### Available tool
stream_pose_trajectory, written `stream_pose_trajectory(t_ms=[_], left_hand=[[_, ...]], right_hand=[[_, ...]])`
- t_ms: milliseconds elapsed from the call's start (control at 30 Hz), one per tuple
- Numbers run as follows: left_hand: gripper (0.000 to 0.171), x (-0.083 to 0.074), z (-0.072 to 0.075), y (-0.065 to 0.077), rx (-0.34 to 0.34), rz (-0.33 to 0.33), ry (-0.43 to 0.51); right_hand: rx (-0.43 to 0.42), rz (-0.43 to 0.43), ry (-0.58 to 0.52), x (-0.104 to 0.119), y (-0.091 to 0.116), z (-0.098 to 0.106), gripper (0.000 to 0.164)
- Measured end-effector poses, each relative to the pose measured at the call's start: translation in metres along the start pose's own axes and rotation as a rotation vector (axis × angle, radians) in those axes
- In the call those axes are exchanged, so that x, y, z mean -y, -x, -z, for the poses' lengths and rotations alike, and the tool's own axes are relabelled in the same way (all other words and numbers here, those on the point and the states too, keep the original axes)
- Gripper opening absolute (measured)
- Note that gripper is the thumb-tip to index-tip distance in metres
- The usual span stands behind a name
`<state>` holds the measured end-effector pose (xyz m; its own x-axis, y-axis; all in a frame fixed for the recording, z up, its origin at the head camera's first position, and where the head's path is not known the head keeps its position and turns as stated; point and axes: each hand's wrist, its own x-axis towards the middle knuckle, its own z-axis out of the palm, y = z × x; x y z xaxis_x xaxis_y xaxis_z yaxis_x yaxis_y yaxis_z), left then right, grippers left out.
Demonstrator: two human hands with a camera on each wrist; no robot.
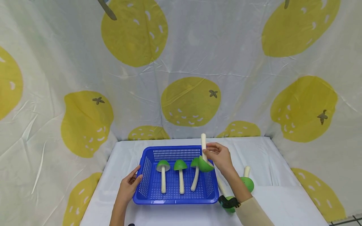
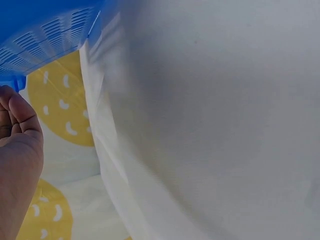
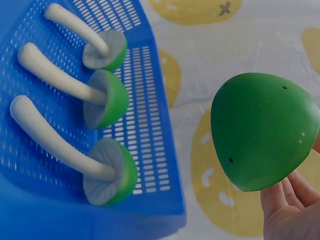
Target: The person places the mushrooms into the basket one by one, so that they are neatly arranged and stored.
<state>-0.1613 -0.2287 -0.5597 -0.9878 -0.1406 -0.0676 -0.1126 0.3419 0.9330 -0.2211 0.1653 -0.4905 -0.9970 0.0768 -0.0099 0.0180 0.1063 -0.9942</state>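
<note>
My right hand point(image 1: 221, 157) pinches the pale stem of a toy mushroom point(image 1: 205, 165), held cap down over the right side of a blue plastic basket point(image 1: 175, 201). In the right wrist view its green cap point(image 3: 262, 130) faces the camera and covers most of the stem. Three more green-capped mushrooms lie in a row inside the basket: a left one point(image 1: 163, 179), a middle one point(image 1: 181, 179) and a right one point(image 1: 195, 175), which the held cap partly overlaps. My left hand point(image 1: 128, 186) grips the basket's left rim, with curled fingers point(image 2: 22, 112) in the left wrist view.
Right of the basket, one mushroom point(image 1: 247, 183) lies on the white-covered table point(image 1: 285, 201). Another mushroom point(image 1: 222, 187) lies beside the basket, partly hidden under my right forearm. A lemon-print cloth point(image 1: 189, 62) hangs behind and at both sides.
</note>
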Motion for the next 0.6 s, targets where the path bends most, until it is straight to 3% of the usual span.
stream_pose_trajectory(t_ms=[100,367,600], left_hand=[[0.050,0.004,-0.001,-0.003,-0.001,0.008,-0.013],[0.053,0.035,-0.002,-0.017,-0.010,0.006,-0.036],[0.055,0.037,-0.001,-0.015,-0.001,-0.011,0.003]], right_hand=[[0.005,-0.001,-0.013,0.000,0.001,-0.006,0.038],[0.039,-0.009,-0.046,-0.006,0.003,-0.024,0.038],[0.056,-0.012,-0.073,-0.009,0.006,-0.036,0.034]])
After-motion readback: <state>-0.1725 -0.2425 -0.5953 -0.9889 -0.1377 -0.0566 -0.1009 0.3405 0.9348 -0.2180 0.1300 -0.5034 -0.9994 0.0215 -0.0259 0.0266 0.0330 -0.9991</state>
